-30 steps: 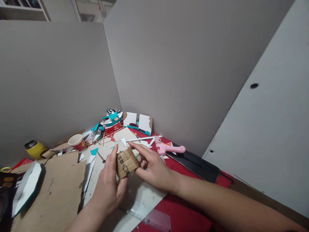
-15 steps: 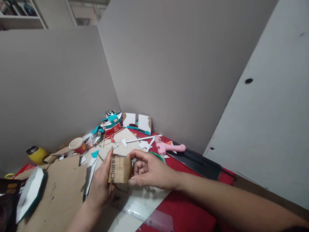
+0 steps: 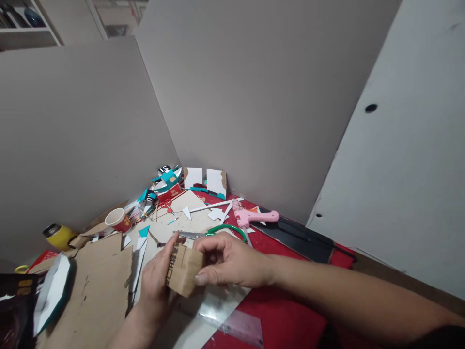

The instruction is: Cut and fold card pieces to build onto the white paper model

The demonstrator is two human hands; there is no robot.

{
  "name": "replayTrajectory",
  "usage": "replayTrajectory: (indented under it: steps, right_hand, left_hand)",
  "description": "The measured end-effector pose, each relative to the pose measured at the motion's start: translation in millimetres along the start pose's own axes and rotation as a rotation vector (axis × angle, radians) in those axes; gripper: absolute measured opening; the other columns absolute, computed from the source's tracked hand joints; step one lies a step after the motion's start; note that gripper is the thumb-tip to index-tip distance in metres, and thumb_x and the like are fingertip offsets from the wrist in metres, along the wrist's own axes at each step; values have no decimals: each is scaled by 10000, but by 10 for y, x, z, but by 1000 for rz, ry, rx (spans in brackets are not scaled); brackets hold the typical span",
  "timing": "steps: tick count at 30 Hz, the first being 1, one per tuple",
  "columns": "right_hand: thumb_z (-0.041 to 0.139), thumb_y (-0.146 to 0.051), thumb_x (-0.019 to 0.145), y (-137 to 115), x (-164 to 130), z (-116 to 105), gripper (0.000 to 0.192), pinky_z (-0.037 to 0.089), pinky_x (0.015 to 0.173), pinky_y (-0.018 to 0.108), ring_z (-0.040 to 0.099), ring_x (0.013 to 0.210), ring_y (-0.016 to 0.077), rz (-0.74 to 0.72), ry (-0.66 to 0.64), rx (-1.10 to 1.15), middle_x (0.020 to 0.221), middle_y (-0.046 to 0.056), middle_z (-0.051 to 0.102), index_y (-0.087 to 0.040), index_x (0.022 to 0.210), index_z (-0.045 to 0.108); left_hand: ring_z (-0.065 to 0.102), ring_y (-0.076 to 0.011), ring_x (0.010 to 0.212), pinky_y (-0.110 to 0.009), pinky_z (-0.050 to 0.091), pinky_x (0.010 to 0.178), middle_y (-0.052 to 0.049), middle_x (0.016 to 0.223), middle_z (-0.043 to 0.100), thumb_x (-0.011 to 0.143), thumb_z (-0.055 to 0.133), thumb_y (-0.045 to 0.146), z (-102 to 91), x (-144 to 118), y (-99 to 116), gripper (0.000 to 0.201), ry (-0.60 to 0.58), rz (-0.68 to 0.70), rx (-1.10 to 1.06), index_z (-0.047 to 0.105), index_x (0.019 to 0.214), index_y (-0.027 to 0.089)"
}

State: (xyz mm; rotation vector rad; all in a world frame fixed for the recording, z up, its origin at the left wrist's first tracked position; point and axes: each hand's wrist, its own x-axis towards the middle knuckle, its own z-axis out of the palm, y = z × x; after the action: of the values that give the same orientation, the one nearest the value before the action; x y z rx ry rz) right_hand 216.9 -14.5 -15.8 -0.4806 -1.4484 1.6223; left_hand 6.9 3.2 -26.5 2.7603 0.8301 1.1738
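Note:
Between my two hands is a small brown cardboard piece (image 3: 186, 271), folded or curved into a box-like shape, with black printed characters along its left side. My left hand (image 3: 156, 281) grips its left side, thumb along the upper edge. The fingers of my right hand (image 3: 228, 261) are closed on its right edge, thumb at the front. Just beyond my hands lie scissors (image 3: 225, 227) with green handles, partly covered by my right hand. Under my hands, a clear plastic ruler (image 3: 240, 325) rests on a pale board (image 3: 203, 322).
A pink glue gun (image 3: 256, 217) lies on the red table cover (image 3: 286, 315) at right. Torn cardboard (image 3: 90, 295), a paper cup (image 3: 118, 220) and a yellow bottle (image 3: 60, 236) are at left. Paper scraps (image 3: 217, 214) lie beyond, before grey partitions (image 3: 254, 97).
The cardboard piece has tilted, its right end lower and turned toward me. My hands have shifted slightly down, and more of the green-handled scissors shows.

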Motion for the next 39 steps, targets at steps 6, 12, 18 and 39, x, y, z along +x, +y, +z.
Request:
replayTrajectory:
  steps: [6,12,18,39]
  right_hand:
    - [744,-369,735,-51,-25,61,263,464,622,226,526,650,97,-317,-111,-112,693,-19,555,-166,647,603]
    - [717,-357,790,-95,-43,8,251,450,651,241,499,639,108,-484,-120,-347,635,-30,504,-180,652,605]
    - [718,-366,784,-66,-39,-7,251,503,619,232,562,640,110,-365,-97,-371,701,7,567,-157,668,643]
    - [786,-306,722,67,-28,-10,232,501,415,134,612,458,64,-118,-2,113,735,-8,600,-116,730,653]
  left_hand:
    - [669,-231,1045,-297,549,873,-50,1220,676,771,673,187,-3,62,354,490,95,-275,-458,593,1242,297]
    - [661,-215,1065,-266,548,872,-23,1167,705,828,613,205,-24,152,591,313,105,-542,-780,695,1118,288]
    - [638,-235,1107,-329,516,948,-63,1237,667,774,664,143,-103,65,516,508,142,-385,-496,601,1262,271]
    - [630,-191,1119,-297,508,950,-34,1219,679,848,532,147,21,139,409,422,147,-548,-689,602,1245,270]
